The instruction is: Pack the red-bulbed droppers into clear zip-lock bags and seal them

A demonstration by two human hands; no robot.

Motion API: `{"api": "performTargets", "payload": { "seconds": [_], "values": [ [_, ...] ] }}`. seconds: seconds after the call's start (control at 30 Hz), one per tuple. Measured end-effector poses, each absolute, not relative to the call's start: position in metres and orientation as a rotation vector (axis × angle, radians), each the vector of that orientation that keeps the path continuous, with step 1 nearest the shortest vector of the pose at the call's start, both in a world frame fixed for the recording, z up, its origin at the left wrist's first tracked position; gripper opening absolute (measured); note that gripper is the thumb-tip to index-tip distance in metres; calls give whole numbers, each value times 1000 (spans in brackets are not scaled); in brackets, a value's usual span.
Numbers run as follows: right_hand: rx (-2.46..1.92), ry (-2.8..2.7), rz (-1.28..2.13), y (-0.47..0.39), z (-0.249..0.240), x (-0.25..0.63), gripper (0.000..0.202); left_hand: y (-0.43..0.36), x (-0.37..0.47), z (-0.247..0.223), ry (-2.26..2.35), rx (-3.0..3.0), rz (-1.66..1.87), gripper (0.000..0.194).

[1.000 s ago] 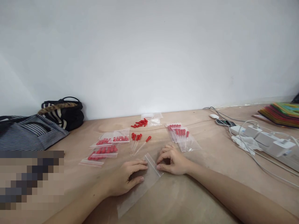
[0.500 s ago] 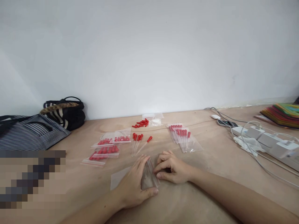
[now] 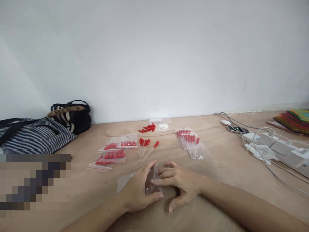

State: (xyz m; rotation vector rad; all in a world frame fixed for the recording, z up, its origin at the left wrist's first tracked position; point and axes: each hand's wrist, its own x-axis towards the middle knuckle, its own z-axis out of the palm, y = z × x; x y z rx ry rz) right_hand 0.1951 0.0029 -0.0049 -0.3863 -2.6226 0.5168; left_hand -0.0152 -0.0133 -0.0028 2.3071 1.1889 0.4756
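Note:
A clear plastic zip bag (image 3: 152, 180) stands with its mouth facing right, spread between the thumb and fingers of my left hand (image 3: 138, 190). My right hand (image 3: 180, 183) has its fingers apart and its index finger reaching into the bag's mouth; its thumb is away from the bag. Part of the bag is hidden behind my left hand. Just beyond my hands lie several droppers (image 3: 144, 146) with red rubber bulbs and clear thin tubes.
Filled zip bags of red-bulbed droppers lie on the left (image 3: 112, 154) and right (image 3: 193, 143). Loose red bulbs (image 3: 148, 128) and clear tubes (image 3: 162, 126) lie near the wall. A power strip (image 3: 281, 146) with cables is on the right, a striped bag (image 3: 41, 137) on the left.
My right hand has opened out from its curled pose at the zip edge. Its index finger has moved left into the bag's mouth, which gapes wider. The view has shifted slightly.

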Motion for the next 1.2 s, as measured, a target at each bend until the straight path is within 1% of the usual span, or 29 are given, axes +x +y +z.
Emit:
{"api": "performTargets", "payload": {
  "seconds": [0.13,0.27,0.37,0.43,0.5,0.57,0.6,0.7,0.73,0.83,0.93,1.13,1.2],
  "values": [
    [-396,-2653,510,5,-5,196,74,-15,-21,2,1240,2342,474,74],
    [-414,-2623,534,4,-7,196,77,-18,-27,3,1294,2346,447,64],
    [-428,-2543,632,6,-9,196,67,-18,-30,-2,1272,2329,469,61],
    [-482,-2448,664,13,-11,196,49,-16,-31,-6,1254,2331,483,61],
    [-632,-2331,584,27,-13,194,28,-14,-31,-8,1256,2337,483,61],
    [-828,-2226,422,49,-16,191,19,-13,-29,-7,1259,2339,471,62],
    [-895,-2201,358,61,-17,189,20,-12,-29,-7,1257,2339,468,63],
    [-1048,-2252,232,98,-19,182,33,-12,-28,-6,1235,2339,468,65],
    [-1094,-2283,214,108,-19,178,34,-11,-28,-6,1230,2336,466,66],
    [-1113,-2386,212,125,-17,170,22,-11,-28,-7,1224,2331,454,66],
    [-1059,-2431,205,124,-13,169,10,-11,-29,-8,1225,2340,449,68],
    [-1005,-2466,45,90,-5,218,9,-12,-26,-1,1233,2320,428,71],
    [-997,-2462,68,76,-2,243,9,-13,-25,2,1237,2318,420,70]
  ]
}}
